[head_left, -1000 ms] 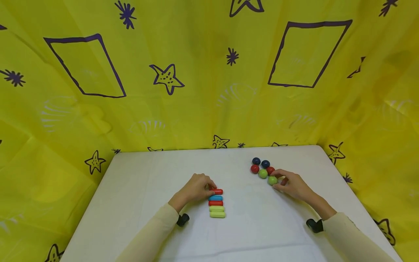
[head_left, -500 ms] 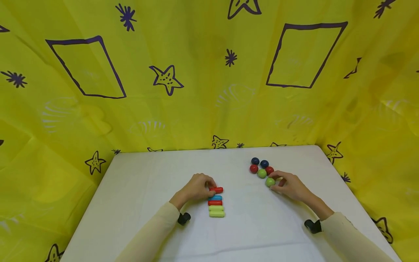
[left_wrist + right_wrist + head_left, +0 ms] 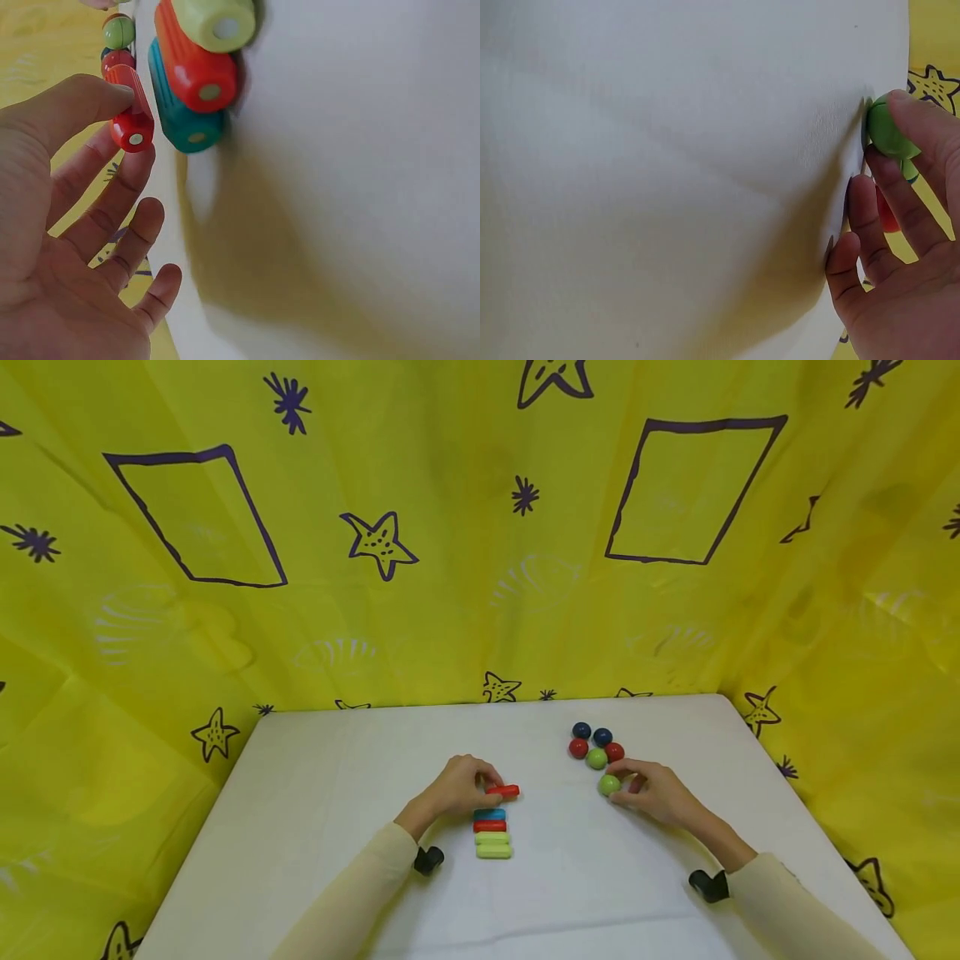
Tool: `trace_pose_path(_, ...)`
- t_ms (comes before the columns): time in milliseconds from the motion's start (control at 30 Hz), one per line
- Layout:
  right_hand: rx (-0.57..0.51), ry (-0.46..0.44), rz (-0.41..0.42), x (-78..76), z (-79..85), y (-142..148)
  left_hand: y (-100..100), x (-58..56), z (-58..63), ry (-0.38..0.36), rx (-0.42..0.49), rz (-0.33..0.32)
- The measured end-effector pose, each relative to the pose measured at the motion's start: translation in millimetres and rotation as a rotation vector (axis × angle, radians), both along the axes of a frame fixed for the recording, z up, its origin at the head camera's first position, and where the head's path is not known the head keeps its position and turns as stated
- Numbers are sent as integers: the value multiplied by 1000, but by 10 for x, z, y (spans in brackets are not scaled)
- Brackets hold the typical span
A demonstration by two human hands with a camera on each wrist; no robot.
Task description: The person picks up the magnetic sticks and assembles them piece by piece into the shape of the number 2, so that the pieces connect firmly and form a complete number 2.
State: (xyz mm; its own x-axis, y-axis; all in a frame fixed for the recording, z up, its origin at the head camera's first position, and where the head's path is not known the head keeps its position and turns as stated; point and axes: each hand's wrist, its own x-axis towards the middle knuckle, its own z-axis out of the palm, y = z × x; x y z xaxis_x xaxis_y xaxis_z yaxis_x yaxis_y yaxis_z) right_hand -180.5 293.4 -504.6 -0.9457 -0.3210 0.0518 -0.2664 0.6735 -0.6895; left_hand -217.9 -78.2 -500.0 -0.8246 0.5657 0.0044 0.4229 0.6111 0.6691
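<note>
Between thumb and fingertips, my left hand (image 3: 459, 787) pinches a red ridged stick (image 3: 133, 112), lifted apart from the row beneath it. That row holds a blue stick (image 3: 490, 815), another red stick (image 3: 490, 827) and two yellow-green sticks (image 3: 492, 852), lying side by side. My right hand (image 3: 660, 793) pinches a green ball (image 3: 609, 786) close to the table, seen also as a green ball (image 3: 891, 129) in the right wrist view. Behind it lie a second green ball (image 3: 597, 759), two red balls (image 3: 578, 748) and two dark blue balls (image 3: 582, 731), clustered together.
A white cloth covers the table (image 3: 360, 752). Yellow curtain (image 3: 450, 610) with purple star drawings stands behind it and along both sides. Each wrist carries a black camera mount, such as the right mount (image 3: 708, 886).
My left hand has raised the red stick off the row's top end and shifted it slightly right and away. My right hand has drawn the green ball from the cluster, towards me and left.
</note>
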Motion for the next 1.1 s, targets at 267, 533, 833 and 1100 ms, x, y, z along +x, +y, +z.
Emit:
trace_pose_path(267,-3,3,22,20,-21,-81,120,-27,-13,-11,5,-22)
trace_pose_path(533,-19,21,43,0,-50,-187,238,-26,32,-27,5,-34)
trace_pose_path(833,-11,15,62,-12,-53,-332,393,-13,74,-43,15,-37)
trace_pose_path(1100,-21,21,73,-11,-64,-395,542,-33,71,-72,0,-13)
